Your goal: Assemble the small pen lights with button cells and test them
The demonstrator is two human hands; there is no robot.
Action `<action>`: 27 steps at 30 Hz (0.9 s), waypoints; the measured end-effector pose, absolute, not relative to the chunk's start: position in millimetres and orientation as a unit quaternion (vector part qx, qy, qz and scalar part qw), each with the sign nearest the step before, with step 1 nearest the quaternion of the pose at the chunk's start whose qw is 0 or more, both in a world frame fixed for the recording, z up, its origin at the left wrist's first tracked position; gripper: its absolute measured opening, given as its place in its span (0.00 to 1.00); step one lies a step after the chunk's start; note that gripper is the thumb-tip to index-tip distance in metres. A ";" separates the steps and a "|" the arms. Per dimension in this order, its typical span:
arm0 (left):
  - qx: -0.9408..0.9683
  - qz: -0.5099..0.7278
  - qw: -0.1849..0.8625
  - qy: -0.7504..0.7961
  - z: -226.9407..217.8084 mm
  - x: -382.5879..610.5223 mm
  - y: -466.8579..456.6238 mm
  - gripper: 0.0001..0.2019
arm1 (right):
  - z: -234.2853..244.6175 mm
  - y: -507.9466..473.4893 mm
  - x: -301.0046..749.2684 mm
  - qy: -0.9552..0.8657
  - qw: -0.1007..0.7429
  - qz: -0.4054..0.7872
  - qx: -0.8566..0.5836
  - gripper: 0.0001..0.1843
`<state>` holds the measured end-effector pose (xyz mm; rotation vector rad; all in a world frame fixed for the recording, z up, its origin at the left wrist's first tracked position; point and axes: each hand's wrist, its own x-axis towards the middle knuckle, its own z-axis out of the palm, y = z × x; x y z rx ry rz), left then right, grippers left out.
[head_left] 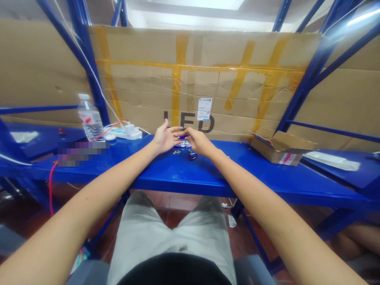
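My left hand (164, 138) is held just above the blue table, palm turned inward, fingers spread and pointing right. Facing it, my right hand (199, 141) has its fingers curled together at the tips. A slim purple piece (183, 137) shows between the two hands, against the right fingertips; its kind is too small to make out. Beneath the hands lie shiny purple and silver pieces (184, 145). Several tiny brass-coloured bits (176, 152) sit near the left fingers. A dark purple piece (192, 156) rests below the right hand.
An open cardboard box (285, 148) stands on the blue table (237, 174) at right. To the left are a water bottle (90, 118), a white power strip (126, 132) with cables and a blurred-out item (83, 153). A large cardboard sheet (142, 91) backs the table between blue posts.
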<state>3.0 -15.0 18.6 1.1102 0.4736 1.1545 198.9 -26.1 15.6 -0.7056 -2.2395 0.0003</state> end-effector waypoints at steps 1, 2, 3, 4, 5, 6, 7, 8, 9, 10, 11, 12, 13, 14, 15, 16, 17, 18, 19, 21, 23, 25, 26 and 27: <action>0.495 0.512 0.670 0.210 18.5 2.8 -15.1 0.38 | 15.9 -26.4 198.9 -0.879 0.384 -0.001 -0.282 0.08; 0.497 0.511 0.668 0.212 18.5 2.6 -15.2 0.38 | 16.1 -26.6 198.9 -0.879 0.381 -0.002 -0.286 0.08; 0.500 0.511 0.666 0.214 18.6 2.4 -15.3 0.38 | 16.4 -26.9 198.9 -0.880 0.378 -0.003 -0.289 0.08; 0.503 0.510 0.664 0.216 18.7 2.2 -15.4 0.38 | 16.6 -27.3 198.9 -0.880 0.376 -0.002 -0.292 0.08; 0.506 0.510 0.661 0.217 18.7 2.1 -15.5 0.38 | 16.8 -27.7 198.9 -0.879 0.375 -0.001 -0.295 0.08; 0.510 0.511 0.657 0.217 18.7 2.0 -15.4 0.37 | 16.9 -28.2 199.1 -0.877 0.377 0.000 -0.298 0.09; 0.516 0.511 0.652 0.218 18.4 2.1 -15.0 0.36 | 16.9 -28.5 199.3 -0.875 0.379 0.002 -0.301 0.09; 0.523 0.512 0.644 0.221 17.8 2.4 -14.3 0.35 | 16.7 -28.7 199.7 -0.874 0.381 0.005 -0.302 0.09; 0.534 0.513 0.633 0.228 16.9 2.9 -13.3 0.32 | 16.3 -28.4 200.1 -0.873 0.382 0.009 -0.304 0.09; 0.548 0.514 0.615 0.237 15.5 3.5 -11.8 0.29 | 15.6 -27.6 200.7 -0.871 0.383 0.013 -0.307 0.10; 0.570 0.515 0.589 0.252 13.7 4.1 -10.0 0.24 | 14.5 -26.2 201.4 -0.870 0.383 0.019 -0.312 0.11; 0.598 0.513 0.554 0.270 11.5 4.7 -7.8 0.19 | 13.3 -24.1 202.1 -0.868 0.380 0.024 -0.319 0.12; 0.630 0.506 0.512 0.293 9.1 5.1 -5.3 0.16 | 11.8 -21.2 202.8 -0.866 0.377 0.030 -0.328 0.14; 0.661 0.496 0.466 0.316 6.5 5.2 -2.5 0.13 | 10.3 -17.6 203.4 -0.864 0.372 0.037 -0.338 0.15; 0.690 0.482 0.421 0.338 4.0 4.8 0.5 0.11 | 8.7 -13.3 204.0 -0.862 0.367 0.044 -0.347 0.15; 0.715 0.468 0.379 0.356 1.5 3.9 3.6 0.10 | 7.0 -8.4 204.4 -0.860 0.363 0.052 -0.356 0.16; 0.734 0.456 0.341 0.371 -0.9 2.6 6.7 0.08 | 5.4 -3.0 204.8 -0.857 0.360 0.061 -0.363 0.16; 0.749 0.448 0.305 0.382 -3.1 1.0 9.6 0.06 | 3.9 2.7 205.1 -0.853 0.356 0.076 -0.373 0.17; 0.761 0.441 0.270 0.392 -5.3 -0.8 12.3 0.05 | 2.3 8.4 205.4 -0.849 0.352 0.095 -0.383 0.17; 0.778 0.428 0.204 0.413 -9.2 -4.0 16.9 0.04 | -0.9 19.0 206.2 -0.836 0.355 0.110 -0.403 0.12; 0.790 0.407 0.158 0.431 -12.4 -6.1 20.1 0.04 | -4.4 27.0 207.0 -0.832 0.343 0.117 -0.421 0.05; 0.803 0.380 0.128 0.442 -14.4 -7.0 22.7 0.03 | -7.8 31.6 208.2 -0.825 0.330 0.140 -0.437 0.02; 0.809 0.367 0.112 0.445 -14.9 -7.3 23.8 0.03 | -9.3 32.7 208.9 -0.824 0.322 0.151 -0.442 0.02; 0.815 0.355 0.095 0.447 -15.2 -7.6 24.8 0.03 | -10.6 33.2 209.7 -0.823 0.315 0.158 -0.446 0.03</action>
